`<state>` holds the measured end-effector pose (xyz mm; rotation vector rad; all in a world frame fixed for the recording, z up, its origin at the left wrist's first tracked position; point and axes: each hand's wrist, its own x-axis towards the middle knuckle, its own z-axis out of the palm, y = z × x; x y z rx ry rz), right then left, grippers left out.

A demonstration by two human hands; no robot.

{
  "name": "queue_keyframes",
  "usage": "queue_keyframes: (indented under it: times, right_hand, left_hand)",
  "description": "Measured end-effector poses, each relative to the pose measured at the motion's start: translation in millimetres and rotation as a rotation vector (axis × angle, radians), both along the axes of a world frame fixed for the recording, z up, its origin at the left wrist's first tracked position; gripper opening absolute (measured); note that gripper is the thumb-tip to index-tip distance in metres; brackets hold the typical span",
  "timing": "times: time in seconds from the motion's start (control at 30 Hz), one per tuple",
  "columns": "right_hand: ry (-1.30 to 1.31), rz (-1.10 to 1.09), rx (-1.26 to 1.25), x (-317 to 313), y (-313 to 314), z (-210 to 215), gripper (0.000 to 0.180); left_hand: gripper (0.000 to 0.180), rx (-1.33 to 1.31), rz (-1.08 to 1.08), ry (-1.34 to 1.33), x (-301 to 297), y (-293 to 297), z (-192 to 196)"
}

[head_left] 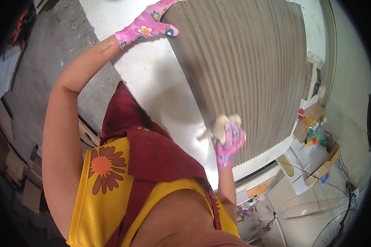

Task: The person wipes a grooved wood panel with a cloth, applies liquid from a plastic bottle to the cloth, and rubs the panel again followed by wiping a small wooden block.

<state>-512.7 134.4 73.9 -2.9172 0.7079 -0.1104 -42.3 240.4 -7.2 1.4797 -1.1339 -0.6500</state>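
A large grey-brown ribbed panel point(251, 74) lies on a white tabletop point(169, 86). My left hand point(146, 26), in a pink flowered glove, is at the panel's far left corner. Its thumb is spread from the fingers and touches the panel's edge; some fingertips run out of the top of the picture. Close to my body, my right hand point(231, 142), in a matching glove, is closed on a crumpled cream cloth point(220, 127). The cloth rests against the panel's near left edge, and a loose end hangs over the side. Slight blur softens the right hand.
Beyond the panel's right edge are small bottles point(317, 135) and an open cardboard box point(325, 162). Dark cables point(349, 189) run near a plastic-covered area at lower right. Grey concrete floor point(66, 45) lies left of the table, with stacked boards point(14, 164) farther left.
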Motion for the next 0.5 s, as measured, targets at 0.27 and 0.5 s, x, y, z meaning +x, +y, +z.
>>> queue_keyframes:
  times: [0.27,0.5]
  right_hand:
    - [-0.175,0.154,-0.144,326,-9,-20,0.061]
    - [-0.285,0.22,-0.034,189,-2,-1,0.046]
  left_hand:
    - [0.083,0.051,0.03,-0.697,5,-9,-30]
    - [0.108,0.129,-0.035,-0.074,12,-9,5]
